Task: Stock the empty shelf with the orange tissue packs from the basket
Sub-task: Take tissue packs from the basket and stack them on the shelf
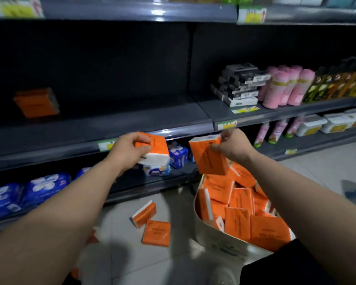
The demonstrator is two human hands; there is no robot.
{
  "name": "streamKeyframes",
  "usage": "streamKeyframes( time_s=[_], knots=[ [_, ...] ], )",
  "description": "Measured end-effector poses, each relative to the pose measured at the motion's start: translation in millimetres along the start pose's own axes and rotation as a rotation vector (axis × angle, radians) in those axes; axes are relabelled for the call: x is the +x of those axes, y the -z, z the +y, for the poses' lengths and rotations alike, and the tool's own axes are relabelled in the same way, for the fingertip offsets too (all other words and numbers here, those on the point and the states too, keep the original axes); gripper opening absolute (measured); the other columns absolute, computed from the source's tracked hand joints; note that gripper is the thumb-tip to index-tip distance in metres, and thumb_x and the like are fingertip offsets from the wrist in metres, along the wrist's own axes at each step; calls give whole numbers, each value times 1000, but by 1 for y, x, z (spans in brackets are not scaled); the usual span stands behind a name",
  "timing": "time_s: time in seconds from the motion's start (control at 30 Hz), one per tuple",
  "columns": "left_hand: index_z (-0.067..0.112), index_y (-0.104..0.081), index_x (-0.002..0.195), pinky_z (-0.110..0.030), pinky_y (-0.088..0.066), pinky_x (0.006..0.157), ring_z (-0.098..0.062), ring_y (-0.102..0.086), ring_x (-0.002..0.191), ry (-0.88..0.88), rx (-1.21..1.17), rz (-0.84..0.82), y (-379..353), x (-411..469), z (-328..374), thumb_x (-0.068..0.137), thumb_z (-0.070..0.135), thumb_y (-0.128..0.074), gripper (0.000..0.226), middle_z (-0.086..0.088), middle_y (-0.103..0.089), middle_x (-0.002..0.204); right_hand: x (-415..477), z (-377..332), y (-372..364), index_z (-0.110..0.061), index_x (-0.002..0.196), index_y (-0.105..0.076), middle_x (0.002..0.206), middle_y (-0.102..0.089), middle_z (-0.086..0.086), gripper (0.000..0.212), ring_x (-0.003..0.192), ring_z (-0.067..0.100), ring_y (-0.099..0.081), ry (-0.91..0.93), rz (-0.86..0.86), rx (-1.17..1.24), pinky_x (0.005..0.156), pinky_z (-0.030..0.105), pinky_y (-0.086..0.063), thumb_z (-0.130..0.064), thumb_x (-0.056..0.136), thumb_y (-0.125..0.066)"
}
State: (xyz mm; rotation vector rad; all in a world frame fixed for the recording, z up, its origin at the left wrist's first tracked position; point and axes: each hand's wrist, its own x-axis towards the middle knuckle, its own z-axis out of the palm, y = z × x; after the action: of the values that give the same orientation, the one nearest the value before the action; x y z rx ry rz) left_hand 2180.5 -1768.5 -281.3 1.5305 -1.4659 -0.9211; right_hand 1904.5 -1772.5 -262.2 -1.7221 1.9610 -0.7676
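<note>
Orange wrap fills most of what I see. My left hand point(130, 150) has fingers and thumb curled round one tissue pack point(156, 149). My right hand point(232, 145) pinches a second pack point(210, 159) by its top corner, so it hangs tilted just above the basket point(220, 237). Both hands are up in front of the lip of the empty shelf point(111, 120). The basket sits on the floor point(173, 264) at the near right, heaped with more orange packs. One stocked pack point(36, 102) stands far left on that shelf. Two loose packs point(150, 222) lie on the floor just left of the basket.

I judge this to be the carry step, early in the job. Next I need to lift both packs over the lip and set them squarely beside the stocked pack. The right pinch looks slack, so I would firm it first.
</note>
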Motion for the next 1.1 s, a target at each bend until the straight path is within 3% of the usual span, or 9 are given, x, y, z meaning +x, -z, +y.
streamKeyframes(
  time_s=[0.1,0.17,0.33,0.47,0.57,0.67,0.83,0.97,1.1],
  knots=[
    [21,-58,111,-35,-53,85,-19,-59,93,10,31,33,45,-6,-1,79,2,-71,38,-4,-56,116,-2,-47,-5,-1,76,-60,69,-52,9,27,68,19,-48,98,-5,-14,57,30,-33,-23,71,-76],
    [24,-48,128,-41,-45,101,-24,-53,112,19,72,67,76,-10,-3,75,6,-75,63,-8,-46,132,-3,-76,-11,-1,82,-60,74,-54,8,26,71,20,-50,167,-14,-26,59,30,-33,-22,74,-74],
    [24,-19,148,-40,-43,101,-20,-58,108,127,28,134,148,-28,-7,70,14,-81,100,-5,-57,122,-5,-140,-38,-10,99,-59,88,-63,5,21,82,20,-59,265,-72,108,72,30,-43,-20,81,-65],
    [10,-37,140,-36,-47,95,-20,-60,101,192,34,220,195,-36,-19,70,10,-81,83,-8,-59,120,-4,-185,-70,-17,110,-49,97,-59,3,23,91,21,-56,298,-119,182,79,30,-41,-26,90,-54],
    [14,-52,126,-40,-49,95,-21,-61,101,223,13,257,222,-33,-35,75,8,-76,56,-8,-62,119,5,-211,-98,-16,125,-45,112,-58,7,35,107,27,-55,325,-141,188,92,34,-40,-28,93,-50],
    [18,-55,125,-46,-50,94,-24,-61,104,239,22,303,249,-17,-54,80,11,-72,49,-7,-63,116,20,-236,-124,-13,138,-32,119,-53,6,52,111,25,-52,333,-131,231,91,31,-38,-30,93,-52],
    [24,-54,126,-32,-49,86,-17,-60,98,202,123,407,288,30,-79,80,15,-73,51,0,-61,114,62,-265,-169,-20,107,-32,81,-51,-3,24,70,15,-51,316,-146,310,56,31,-39,-29,94,-50],
    [21,-48,126,-22,-42,67,-13,-55,89,242,174,455,311,77,-94,76,17,-77,58,0,-56,107,100,-282,-206,-19,103,-34,80,-50,-2,17,68,13,-50,253,-187,322,52,30,-36,-28,95,-45],
    [20,-51,102,-22,-40,60,-15,-58,89,279,197,483,329,121,-111,73,19,-80,41,-1,-59,100,138,-298,-243,-17,101,-35,82,-49,-2,19,70,12,-48,111,-216,338,56,30,-36,-29,93,-48]
  ],
)
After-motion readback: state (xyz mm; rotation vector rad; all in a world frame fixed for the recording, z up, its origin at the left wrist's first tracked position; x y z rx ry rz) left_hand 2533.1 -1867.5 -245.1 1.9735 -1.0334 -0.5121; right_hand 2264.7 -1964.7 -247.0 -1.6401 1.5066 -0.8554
